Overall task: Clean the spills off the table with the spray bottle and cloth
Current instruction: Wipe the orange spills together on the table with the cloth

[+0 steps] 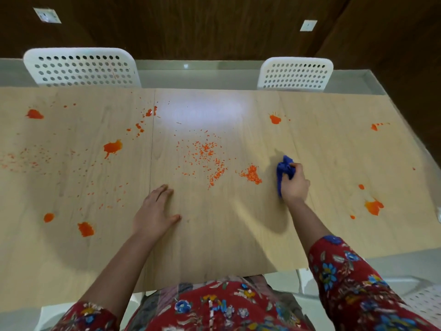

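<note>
Seen from above, a light wood bench spattered with orange spills. Right of centre, the right hand reaching out over the wood, fingers curled round a bunched blue cloth and gripping it. Cloth's lower end down at the surface; touching or just above, hard to tell. Just left of the cloth, a small heap of orange crumbs, with a strip of bare wood between the two. Further left, a loose scatter of crumbs across the middle of the bench.

Near the middle, closer to the body, the left hand lying flat, palm down, fingers straight and together, thumb spread to the right, holding nothing.

More orange blots elsewhere:
- One at the far left.
- Two at the near left.
- One beyond the cloth.
- One at the near right.

Fine speckling over the left half.

On the right forearm, a red floral sleeve. Past the far edge of the bench, two white perforated chairs.
</note>
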